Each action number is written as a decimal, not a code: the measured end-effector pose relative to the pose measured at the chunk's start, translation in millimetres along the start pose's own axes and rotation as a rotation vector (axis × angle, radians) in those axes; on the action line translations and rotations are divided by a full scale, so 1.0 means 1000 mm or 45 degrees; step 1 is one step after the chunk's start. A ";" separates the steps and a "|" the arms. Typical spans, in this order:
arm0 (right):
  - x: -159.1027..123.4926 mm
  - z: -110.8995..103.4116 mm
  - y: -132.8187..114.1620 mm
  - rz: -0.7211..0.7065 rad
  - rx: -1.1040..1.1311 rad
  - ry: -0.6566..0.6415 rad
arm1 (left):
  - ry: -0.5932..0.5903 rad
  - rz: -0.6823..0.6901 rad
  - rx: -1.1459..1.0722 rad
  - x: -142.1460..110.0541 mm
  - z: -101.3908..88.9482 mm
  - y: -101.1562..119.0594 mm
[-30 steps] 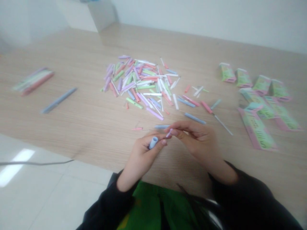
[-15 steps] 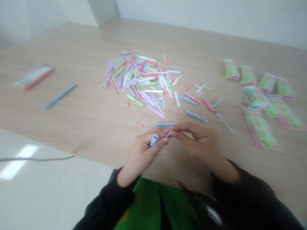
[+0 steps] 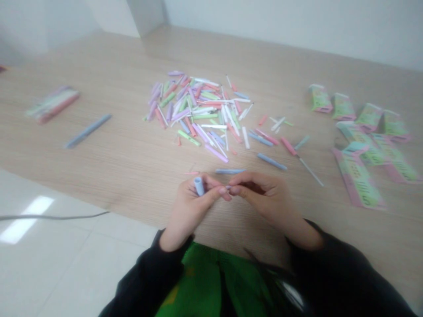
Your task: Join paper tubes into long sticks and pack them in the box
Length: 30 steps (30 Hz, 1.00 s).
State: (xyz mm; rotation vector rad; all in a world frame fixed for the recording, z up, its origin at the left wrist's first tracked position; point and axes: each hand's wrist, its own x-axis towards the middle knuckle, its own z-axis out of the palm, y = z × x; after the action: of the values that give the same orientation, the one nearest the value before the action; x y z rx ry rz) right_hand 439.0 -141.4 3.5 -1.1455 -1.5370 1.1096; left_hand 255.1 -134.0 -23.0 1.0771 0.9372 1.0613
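Short, smooth pale blue plastic tube (image 3: 198, 186) in the left hand (image 3: 189, 211), held by closed fingers (image 3: 211, 186), round open end up, long side almost straight up. Just right of the tube, right hand (image 3: 266, 198) with curled fingers (image 3: 246, 179), touching the left fingertips, holding something or nothing: too hard to tell. Far ahead of the tube, pile of thin plastic tubes (image 3: 198, 115) on the wood tabletop (image 3: 99, 171). Far right of the tube, green and pink boxes (image 3: 358, 182), words too blurry to read.

Pale blue barrel (image 3: 198, 186): smooth matt plastic. Tabletop (image 3: 99, 163): wood-grain, matt. Floor tile (image 3: 66, 268): glossy.

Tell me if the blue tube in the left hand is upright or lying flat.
Upright: the pale blue tube stands on end, pinched in the fingers of the left hand, its top end rising above them.
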 end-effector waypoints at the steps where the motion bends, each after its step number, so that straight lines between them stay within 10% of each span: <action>1: 0.000 0.000 0.000 -0.002 -0.005 -0.002 | -0.016 0.004 0.004 0.000 0.001 0.001; 10: -0.002 -0.007 0.001 -0.195 -0.117 -0.061 | -0.073 0.099 0.342 0.000 0.004 0.013; 21: -0.009 -0.035 0.009 -0.196 -0.521 0.069 | 0.260 0.400 1.734 0.062 -0.084 0.016; 30: -0.011 -0.042 0.017 -0.263 -0.726 0.059 | 0.290 0.391 2.034 0.060 -0.074 0.006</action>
State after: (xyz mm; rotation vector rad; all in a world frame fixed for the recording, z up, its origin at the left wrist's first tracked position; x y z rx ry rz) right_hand 484.4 -143.4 -5.9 -1.3269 -1.9498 0.5094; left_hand 197.6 -59.5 -38.5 2.4600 1.9245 0.5006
